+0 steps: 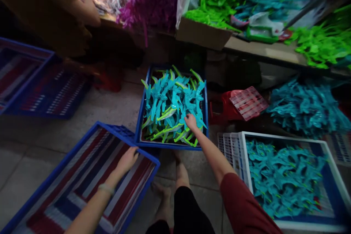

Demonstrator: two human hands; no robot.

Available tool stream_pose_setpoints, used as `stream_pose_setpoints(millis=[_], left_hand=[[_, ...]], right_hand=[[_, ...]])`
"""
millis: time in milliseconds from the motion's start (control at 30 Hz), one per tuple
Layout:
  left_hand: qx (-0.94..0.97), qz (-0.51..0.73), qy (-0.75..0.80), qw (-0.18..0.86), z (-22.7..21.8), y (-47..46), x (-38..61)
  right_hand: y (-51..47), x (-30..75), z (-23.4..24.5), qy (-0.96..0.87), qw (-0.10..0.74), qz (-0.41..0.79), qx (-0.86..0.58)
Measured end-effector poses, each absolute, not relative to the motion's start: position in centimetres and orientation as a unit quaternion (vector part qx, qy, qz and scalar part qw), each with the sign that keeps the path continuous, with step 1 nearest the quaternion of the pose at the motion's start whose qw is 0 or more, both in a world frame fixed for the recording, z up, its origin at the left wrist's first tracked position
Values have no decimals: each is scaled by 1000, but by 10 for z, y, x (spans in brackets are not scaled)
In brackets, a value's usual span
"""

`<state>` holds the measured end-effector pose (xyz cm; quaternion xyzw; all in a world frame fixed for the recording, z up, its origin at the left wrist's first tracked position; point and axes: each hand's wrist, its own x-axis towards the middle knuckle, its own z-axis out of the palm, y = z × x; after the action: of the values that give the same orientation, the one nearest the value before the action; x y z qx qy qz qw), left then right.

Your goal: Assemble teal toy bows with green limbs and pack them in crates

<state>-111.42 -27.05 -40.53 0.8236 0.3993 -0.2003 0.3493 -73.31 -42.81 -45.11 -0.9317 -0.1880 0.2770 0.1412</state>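
My right hand point(190, 121) reaches down into a blue crate point(142, 113) full of teal and green plastic toy pieces point(170, 102), fingers curled on the pieces near the crate's front right. Whether it grips one I cannot tell. My left hand point(126, 161) rests flat, fingers apart, inside an angled blue crate point(82, 142) lined with a red, white and blue striped sheet point(90, 175); it holds nothing. My legs and bare feet point(175, 186) stand between the two crates.
A white crate point(323, 146) of teal pieces stands at the right, with a loose teal heap point(304, 106) behind it. Blue crates point(33, 80) lie at far left. A table point(263, 49) holds green, teal and purple pieces. Another person's hand point(90, 7) works at top left. A red stool point(227, 108) sits nearby.
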Motion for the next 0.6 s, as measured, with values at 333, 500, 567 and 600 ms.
stream_pose_setpoints(millis=[333,500,567,600], left_hand=[[808,-135,465,337,-586,-135,-831],[771,-178,509,339,-624,-120,-782],[760,-195,525,330,-626,-116,-774],[758,-200,528,325,-624,-115,-772]], right_hand=[[-266,-666,-568,-120,150,296,-936],[-346,-692,-554,-168,161,320,-918],[-396,-697,-547,-182,149,295,-926],[-419,-695,-547,-183,133,272,-935]])
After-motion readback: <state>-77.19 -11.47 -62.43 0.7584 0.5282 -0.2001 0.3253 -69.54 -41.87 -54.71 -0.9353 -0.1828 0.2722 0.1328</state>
